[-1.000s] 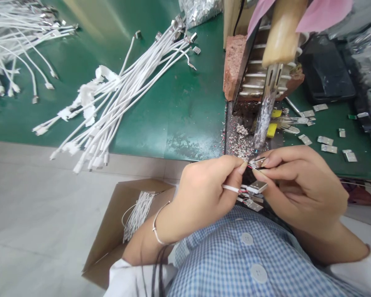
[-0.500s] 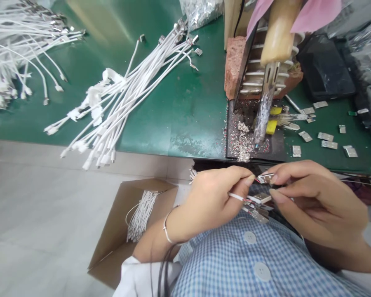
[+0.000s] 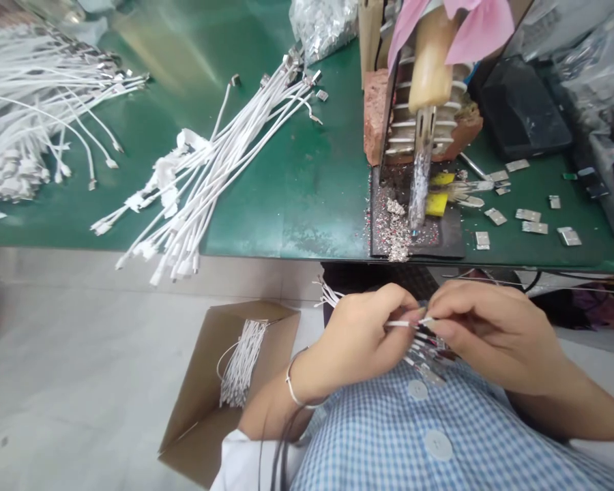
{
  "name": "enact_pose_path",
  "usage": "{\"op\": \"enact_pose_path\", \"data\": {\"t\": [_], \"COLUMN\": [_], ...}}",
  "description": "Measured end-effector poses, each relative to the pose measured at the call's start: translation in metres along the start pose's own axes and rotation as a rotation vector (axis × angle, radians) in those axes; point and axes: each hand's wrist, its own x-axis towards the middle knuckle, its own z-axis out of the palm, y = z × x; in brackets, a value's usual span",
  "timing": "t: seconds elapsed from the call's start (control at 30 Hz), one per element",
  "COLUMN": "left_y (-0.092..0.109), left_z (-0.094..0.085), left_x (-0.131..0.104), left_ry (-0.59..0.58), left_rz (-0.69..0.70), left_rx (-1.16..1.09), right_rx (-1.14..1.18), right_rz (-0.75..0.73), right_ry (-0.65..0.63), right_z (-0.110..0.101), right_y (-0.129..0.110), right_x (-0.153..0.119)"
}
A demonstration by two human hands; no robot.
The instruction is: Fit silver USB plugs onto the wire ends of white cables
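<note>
My left hand [image 3: 366, 334] is closed on several white cables [image 3: 398, 324], whose bared ends and metal plugs [image 3: 430, 372] hang below its fingertips. Thumb and forefinger of my right hand [image 3: 491, 331] pinch at the end of one cable, right beside my left fingertips. What exactly lies between those right fingertips is too small to make out. Both hands are in front of the blue checked apron [image 3: 389, 423], just below the table edge. White cable tails [image 3: 328, 293] stick out behind my left hand.
On the green table [image 3: 307, 184] are cable bundles [image 3: 235, 150], a wooden-handled soldering iron [image 3: 424, 150] by a brick [image 3: 376, 116], solder bits [image 3: 398, 228], loose metal plugs [image 3: 535, 227] and a black box [image 3: 524, 109]. A cardboard box [image 3: 189, 416] with cables stands at lower left.
My right hand has moved up and left, closer to my left fingertips. The metal plug it was pinching is no longer visible in its fingertips. The view has shifted slightly.
</note>
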Motion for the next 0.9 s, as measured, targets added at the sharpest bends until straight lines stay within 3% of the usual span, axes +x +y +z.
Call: {"op": "enact_pose_path", "data": {"t": [0.17, 0.43, 0.77, 0.9], "left_y": [0.000, -0.003, -0.006, -0.007], "left_z": [-0.005, -0.013, -0.011, -0.007], "left_x": [-0.004, -0.004, -0.001, -0.003], "left_ry": [0.085, 0.054, 0.000, -0.016], "left_rz": [0.063, 0.093, 0.051, 0.028], "left_rx": [-0.122, -0.203, -0.221, -0.247], "right_rx": [0.006, 0.168, 0.128, 0.018], "right_rz": [0.187, 0.262, 0.197, 0.102], "right_ry": [0.121, 0.074, 0.048, 0.064], "right_z": [0.006, 0.003, -0.002, -0.003], "right_y": [0.001, 0.004, 0.005, 0.007], "right_x": [-0.005, 0.003, 0.009, 0.011]}}
